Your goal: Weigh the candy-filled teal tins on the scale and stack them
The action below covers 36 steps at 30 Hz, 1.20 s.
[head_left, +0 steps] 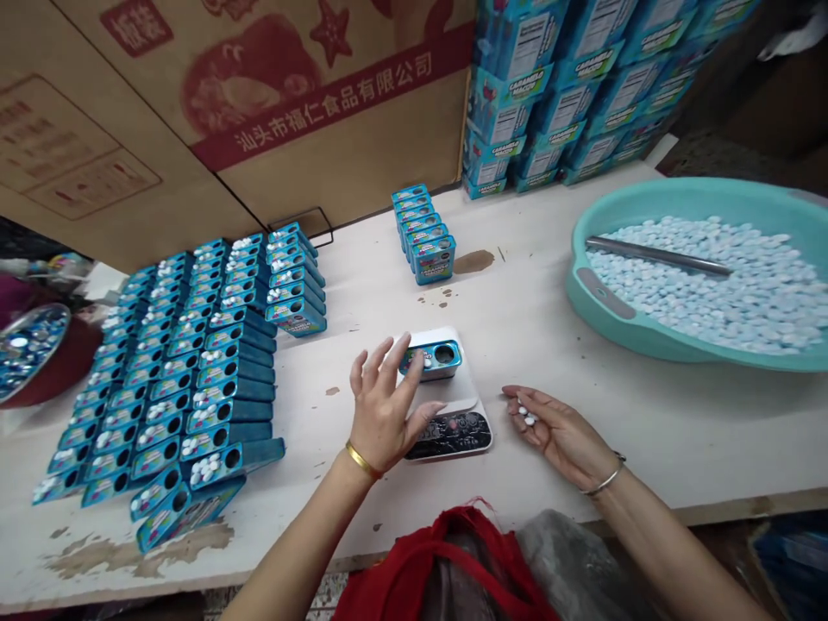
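Note:
A small blue candy tin (pixel 443 366) with a round hole in its top stands on a white kitchen scale (pixel 463 395) with a black display panel. My left hand (pixel 386 401) is over the tin's left end, fingers spread, the index finger at white candies on its top. My right hand (pixel 557 431), to the right of the scale, is curled around a few white candies (pixel 527 416) held at its fingers. The tin's left end is partly hidden by my fingers.
Rows of blue tins (pixel 174 371), many topped with white candies, fill the left. A short row of tins (pixel 432 257) stands behind the scale. On the right is a teal basin (pixel 621 326) of candies with a metal rod (pixel 660 254). Cartons (pixel 362 147) and stacked packs (pixel 511 121) line the back.

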Each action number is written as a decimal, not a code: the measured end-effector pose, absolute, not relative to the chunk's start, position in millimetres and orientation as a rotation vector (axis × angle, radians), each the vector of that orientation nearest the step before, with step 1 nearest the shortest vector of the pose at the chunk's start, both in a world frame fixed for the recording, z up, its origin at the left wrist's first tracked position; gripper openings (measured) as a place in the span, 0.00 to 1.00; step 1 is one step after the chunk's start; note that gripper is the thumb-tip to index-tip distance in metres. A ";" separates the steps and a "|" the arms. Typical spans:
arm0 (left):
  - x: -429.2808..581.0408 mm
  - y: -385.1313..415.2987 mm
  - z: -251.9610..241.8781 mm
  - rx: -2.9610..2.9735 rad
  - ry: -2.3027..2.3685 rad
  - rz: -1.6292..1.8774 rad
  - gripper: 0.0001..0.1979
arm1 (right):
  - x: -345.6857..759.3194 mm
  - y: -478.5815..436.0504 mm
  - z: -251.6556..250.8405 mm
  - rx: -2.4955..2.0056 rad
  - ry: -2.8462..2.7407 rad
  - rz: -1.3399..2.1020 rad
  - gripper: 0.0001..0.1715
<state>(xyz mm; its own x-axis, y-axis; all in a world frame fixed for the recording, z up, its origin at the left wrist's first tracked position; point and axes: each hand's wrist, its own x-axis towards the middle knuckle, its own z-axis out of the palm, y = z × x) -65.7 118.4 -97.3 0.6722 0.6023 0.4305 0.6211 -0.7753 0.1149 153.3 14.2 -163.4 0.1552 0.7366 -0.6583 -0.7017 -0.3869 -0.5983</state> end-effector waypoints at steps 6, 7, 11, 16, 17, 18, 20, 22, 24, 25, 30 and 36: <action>-40.7 140.2 -72.8 -2.959 -0.993 -0.299 0.27 | 152.6 15.4 -164.2 -1.240 -0.027 1.538 0.19; -37.4 149.1 -68.9 -2.998 -0.972 -0.239 0.26 | 152.5 16.1 -164.7 -1.236 -0.033 1.540 0.18; -14.7 198.7 -65.7 -3.011 -0.887 -0.298 0.20 | 151.9 18.4 -166.2 -1.223 -0.026 1.541 0.17; 25.6 265.3 -91.0 -2.899 -0.901 -0.419 0.18 | 150.8 18.0 -163.2 -1.202 0.010 1.558 0.16; 31.0 275.1 -97.4 -2.883 -0.904 -0.405 0.18 | 150.8 18.1 -162.1 -1.199 0.009 1.562 0.16; 35.0 283.0 -103.4 -2.868 -0.910 -0.386 0.18 | 150.8 18.5 -161.1 -1.196 0.008 1.564 0.15; 40.1 292.9 -114.0 -2.835 -0.933 -0.369 0.18 | 151.7 19.6 -159.7 -1.189 0.008 1.569 0.14; 42.9 295.3 -122.0 -2.798 -0.974 -0.386 0.19 | 153.3 20.3 -159.5 -1.185 0.004 1.581 0.14; 43.4 291.2 -126.5 -2.770 -1.035 -0.414 0.20 | 155.3 19.6 -160.8 -1.190 0.008 1.600 0.13; 41.8 287.4 -127.2 -2.763 -1.066 -0.428 0.21 | 156.3 18.4 -161.9 -1.193 0.009 1.612 0.14; -7.5 264.9 -111.5 -2.687 -1.222 -0.621 0.25 | 159.7 8.3 -171.2 -1.252 0.013 1.641 0.20; -132.6 249.2 -89.1 -2.138 -1.787 -0.470 0.20 | 160.1 3.3 -179.7 -1.292 0.031 1.666 0.25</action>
